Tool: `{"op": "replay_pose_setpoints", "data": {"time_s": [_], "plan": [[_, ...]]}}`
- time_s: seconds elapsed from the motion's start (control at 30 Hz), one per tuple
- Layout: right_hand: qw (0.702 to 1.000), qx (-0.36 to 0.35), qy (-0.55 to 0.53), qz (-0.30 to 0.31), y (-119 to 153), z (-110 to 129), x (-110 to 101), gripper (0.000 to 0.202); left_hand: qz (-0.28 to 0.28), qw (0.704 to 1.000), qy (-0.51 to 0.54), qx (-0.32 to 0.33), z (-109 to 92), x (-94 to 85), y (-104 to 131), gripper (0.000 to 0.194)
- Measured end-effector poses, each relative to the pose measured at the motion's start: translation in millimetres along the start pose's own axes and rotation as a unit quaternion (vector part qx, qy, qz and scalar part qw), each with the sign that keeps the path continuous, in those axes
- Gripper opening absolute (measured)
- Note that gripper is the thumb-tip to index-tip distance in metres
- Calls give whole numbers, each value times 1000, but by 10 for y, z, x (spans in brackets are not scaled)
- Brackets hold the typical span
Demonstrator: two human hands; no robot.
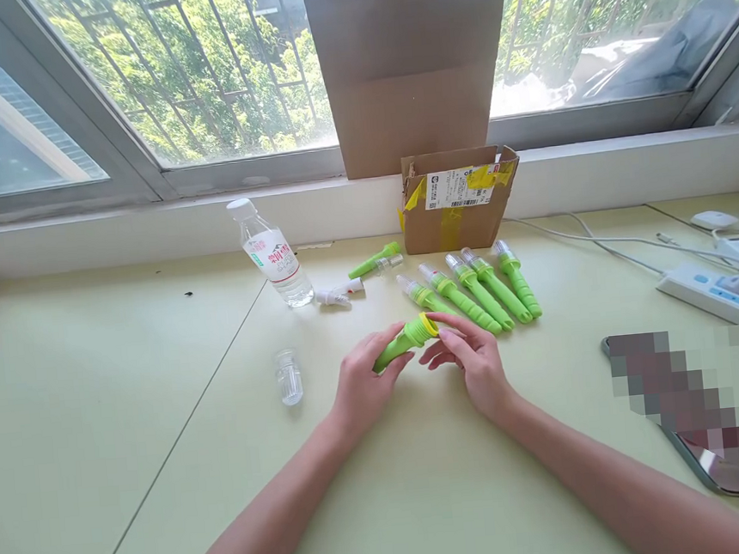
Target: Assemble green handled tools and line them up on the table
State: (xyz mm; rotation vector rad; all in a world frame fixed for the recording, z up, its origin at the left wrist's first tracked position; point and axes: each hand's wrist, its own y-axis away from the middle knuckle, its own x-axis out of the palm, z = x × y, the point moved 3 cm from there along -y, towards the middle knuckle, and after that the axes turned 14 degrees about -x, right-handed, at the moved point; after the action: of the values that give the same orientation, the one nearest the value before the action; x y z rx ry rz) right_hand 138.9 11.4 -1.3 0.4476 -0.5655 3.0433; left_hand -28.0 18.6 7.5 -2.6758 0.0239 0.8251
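Plainly between left fingers (383,338), green handle (406,340)

Clear labelled bottle (276,259) standing on counter (113,377). Cardboard box (460,209), yellow tape, in front of brown cardboard panel (412,66) against window (215,75). Right: white power strip (700,289), cables (605,243), partly pixelated phone (696,416).

The left hand (366,376) partly hides the green handle (404,341).
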Motion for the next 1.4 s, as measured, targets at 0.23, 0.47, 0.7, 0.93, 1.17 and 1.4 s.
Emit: {"op": "replay_pose_setpoints", "data": {"time_s": [0.23,0.47,0.7,0.93,1.17,1.4], "plan": [[999,40,-30,-18,-29,-89,-38,43,-5,998,-43,42,-9,8,13,35],[993,90,-73,18,-101,-127,-102,26,43,999,15,-6,-39,-12,6,35],[985,124,-97,63,-146,-99,-137,22,83,993,69,-55,-52,-32,1,34],[981,140,-93,92,-159,-75,-139,23,94,991,63,-68,-76,-59,-1,35],[978,144,-91,116,-154,-65,-133,26,95,990,44,-89,-112,-79,8,33],[973,148,-93,152,-155,-57,-124,27,121,981,83,-127,-148,-71,14,34]]}}
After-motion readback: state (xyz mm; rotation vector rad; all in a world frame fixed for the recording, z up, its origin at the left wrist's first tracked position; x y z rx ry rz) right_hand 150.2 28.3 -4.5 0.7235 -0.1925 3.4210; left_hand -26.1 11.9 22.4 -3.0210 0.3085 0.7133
